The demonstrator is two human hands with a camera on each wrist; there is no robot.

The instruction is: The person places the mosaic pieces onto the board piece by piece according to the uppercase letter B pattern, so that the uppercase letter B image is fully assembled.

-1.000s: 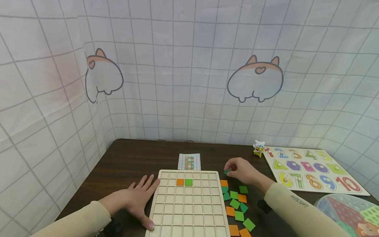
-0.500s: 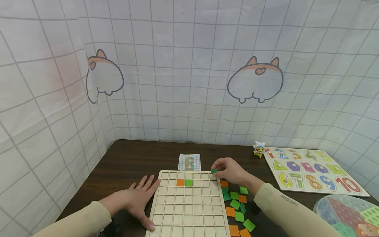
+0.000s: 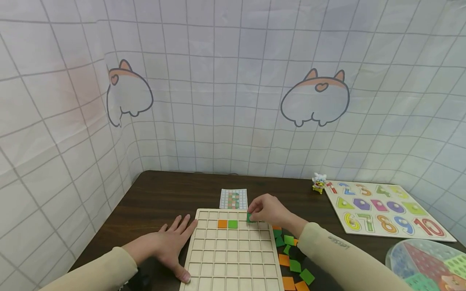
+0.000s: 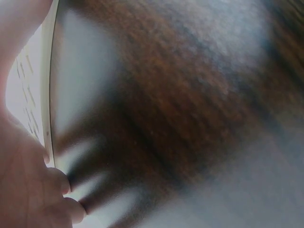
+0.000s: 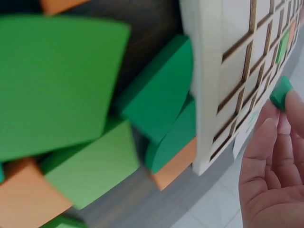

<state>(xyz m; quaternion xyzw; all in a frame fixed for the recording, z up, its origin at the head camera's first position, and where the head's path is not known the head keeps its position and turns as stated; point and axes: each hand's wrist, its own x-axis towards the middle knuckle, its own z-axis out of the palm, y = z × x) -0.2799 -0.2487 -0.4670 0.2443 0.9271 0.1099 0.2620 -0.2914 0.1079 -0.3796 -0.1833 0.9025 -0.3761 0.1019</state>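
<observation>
A pale wooden grid board [image 3: 233, 245] lies on the dark table. One orange tile [image 3: 222, 224] and one light green tile [image 3: 232, 224] sit side by side in its second row. My right hand [image 3: 267, 210] pinches a dark green tile [image 5: 281, 93] between thumb and fingers, over the board's upper right part. In the head view that tile is partly behind the fingers. My left hand [image 3: 171, 244] rests with spread fingers along the board's left edge, its thumb on the lower left rim.
Loose orange, light green and dark green tiles [image 3: 295, 265] lie right of the board, partly under my right forearm. A printed pattern card [image 3: 234, 199] is behind it. Further right are a small figurine [image 3: 318, 183], a number puzzle board [image 3: 386, 208] and a round clear container [image 3: 424, 262].
My right hand has moved left with the dark green tile, from beside the board to over its upper right part. The left hand has stayed in place.
</observation>
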